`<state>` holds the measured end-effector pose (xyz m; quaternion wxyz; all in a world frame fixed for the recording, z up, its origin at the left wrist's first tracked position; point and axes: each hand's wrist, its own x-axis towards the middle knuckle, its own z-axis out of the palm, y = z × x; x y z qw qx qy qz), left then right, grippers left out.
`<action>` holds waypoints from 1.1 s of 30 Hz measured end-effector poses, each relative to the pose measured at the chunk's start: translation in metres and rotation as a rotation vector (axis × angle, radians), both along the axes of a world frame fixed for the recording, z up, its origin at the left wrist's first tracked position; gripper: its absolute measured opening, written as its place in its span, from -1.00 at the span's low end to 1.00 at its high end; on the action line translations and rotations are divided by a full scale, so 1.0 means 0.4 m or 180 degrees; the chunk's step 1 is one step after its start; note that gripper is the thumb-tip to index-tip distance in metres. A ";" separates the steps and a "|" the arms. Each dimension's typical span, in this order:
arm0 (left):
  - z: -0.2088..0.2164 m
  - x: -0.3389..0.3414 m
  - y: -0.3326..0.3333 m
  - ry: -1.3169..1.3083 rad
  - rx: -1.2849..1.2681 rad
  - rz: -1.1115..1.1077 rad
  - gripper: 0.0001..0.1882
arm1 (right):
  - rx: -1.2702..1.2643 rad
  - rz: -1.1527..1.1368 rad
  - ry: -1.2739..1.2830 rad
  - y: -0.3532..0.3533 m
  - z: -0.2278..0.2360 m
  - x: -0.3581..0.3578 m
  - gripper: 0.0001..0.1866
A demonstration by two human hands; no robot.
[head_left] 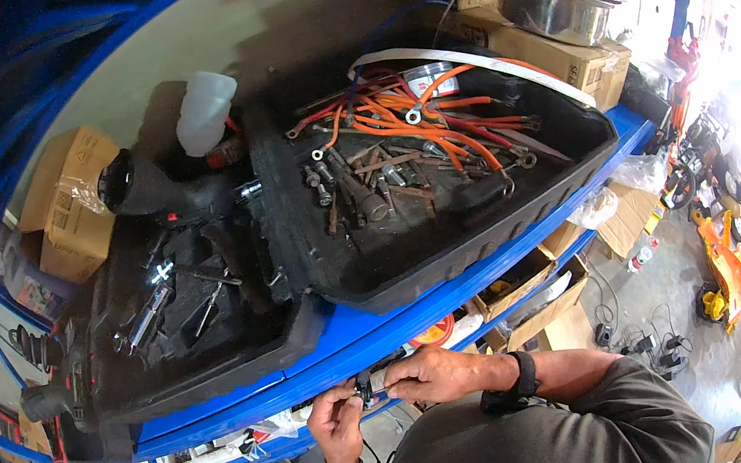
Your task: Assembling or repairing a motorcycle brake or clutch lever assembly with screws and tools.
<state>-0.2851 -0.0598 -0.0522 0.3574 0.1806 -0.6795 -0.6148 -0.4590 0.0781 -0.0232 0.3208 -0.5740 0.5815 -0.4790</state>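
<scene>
Small dark part: between the hands, long axis roughly twelve-to-six. Left hand: nearer, at seven o'clock, fingertips pinching it. Right hand: three o'clock, fingers curled, grasp cannot be told. Blue shelf: twelve o'clock.

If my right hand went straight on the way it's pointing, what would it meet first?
Most likely the black part at the left hand: the right hand points left toward it. They may already touch; depth is unclear.
</scene>
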 end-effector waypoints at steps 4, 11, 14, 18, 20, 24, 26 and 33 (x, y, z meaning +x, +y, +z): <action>0.005 0.001 -0.002 -0.0127 0.0057 -0.0130 -0.88 | 0.0030 -0.0029 -0.0012 -0.001 0.008 -0.003 -0.85; 0.001 -0.010 0.012 0.0069 0.0242 -0.0169 -0.84 | -0.0108 -0.0109 0.0039 0.011 -0.011 0.001 -0.87; -0.008 -0.010 0.019 0.0143 0.0259 -0.0259 -0.83 | -0.0115 -0.0119 -0.0003 0.029 0.000 0.004 -0.88; -0.003 0.010 0.042 0.0106 0.0482 -0.0190 -0.82 | -0.0103 -0.0104 -0.0119 0.050 0.006 0.019 -0.87; -0.002 0.016 0.049 0.0066 0.0458 -0.0166 -0.83 | -0.0087 -0.0045 -0.0154 0.054 0.005 0.022 -0.87; 0.035 0.027 0.061 -0.0383 -0.0483 0.0077 -0.84 | -0.0088 -0.0120 -0.0014 0.052 -0.007 0.023 -0.85; 0.048 0.006 0.069 -0.0289 -0.0197 0.0004 -0.82 | 0.0057 -0.0247 -0.0070 0.063 0.012 0.020 -0.87; 0.069 -0.009 0.069 0.0180 -0.0061 -0.0420 -0.82 | 0.0255 -0.0227 -0.0601 0.059 -0.011 0.012 -0.92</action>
